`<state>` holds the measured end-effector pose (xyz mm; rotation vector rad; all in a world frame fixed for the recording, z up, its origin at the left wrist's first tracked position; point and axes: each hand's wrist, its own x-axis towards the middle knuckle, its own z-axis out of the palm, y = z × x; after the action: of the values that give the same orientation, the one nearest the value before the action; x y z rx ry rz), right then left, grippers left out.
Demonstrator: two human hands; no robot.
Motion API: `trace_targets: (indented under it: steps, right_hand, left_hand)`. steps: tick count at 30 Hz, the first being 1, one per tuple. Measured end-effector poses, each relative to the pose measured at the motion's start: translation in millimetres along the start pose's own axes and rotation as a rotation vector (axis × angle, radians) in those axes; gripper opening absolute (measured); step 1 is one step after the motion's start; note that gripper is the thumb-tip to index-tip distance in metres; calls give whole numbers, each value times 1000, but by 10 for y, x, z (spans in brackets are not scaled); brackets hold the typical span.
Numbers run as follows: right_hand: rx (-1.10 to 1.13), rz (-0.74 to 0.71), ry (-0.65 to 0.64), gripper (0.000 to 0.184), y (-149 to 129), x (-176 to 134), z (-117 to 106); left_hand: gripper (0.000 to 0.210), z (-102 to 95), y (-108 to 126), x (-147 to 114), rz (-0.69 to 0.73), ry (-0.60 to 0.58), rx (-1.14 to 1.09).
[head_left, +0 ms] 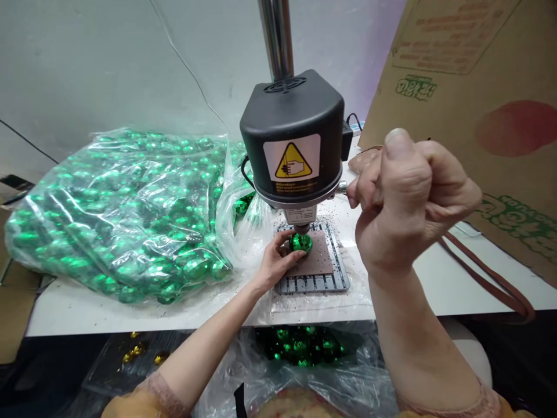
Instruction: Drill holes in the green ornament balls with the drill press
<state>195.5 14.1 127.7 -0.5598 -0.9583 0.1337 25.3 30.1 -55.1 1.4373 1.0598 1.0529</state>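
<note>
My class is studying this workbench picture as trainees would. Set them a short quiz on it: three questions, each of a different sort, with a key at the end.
1. Multiple choice: what is the left hand holding?
a) a brown strap
b) a green faceted ball
c) a gold ball

2. True or false: the bulging clear plastic bag lies to the left of the black machine.

3. Fill the gap: inside its yellow triangle, the warning label on the machine shows a drawing of a ____.

Key
1: b
2: true
3: hand
</note>
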Motion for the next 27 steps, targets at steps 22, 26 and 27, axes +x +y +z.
trace_targets:
  steps: [22, 26, 27]
  right_hand:
    - [-34, -138, -35, 52, 58, -134, -110]
    - [-50, -142, -43, 47, 66, -187, -154]
    - [-37, -150, -48, 46, 72, -197, -166]
  left_hand:
    - [57, 60, -56, -38, 189, -22, 267]
    - [58, 53, -88, -38, 178, -20, 259]
    - [58, 52, -92, -38, 178, -21, 256]
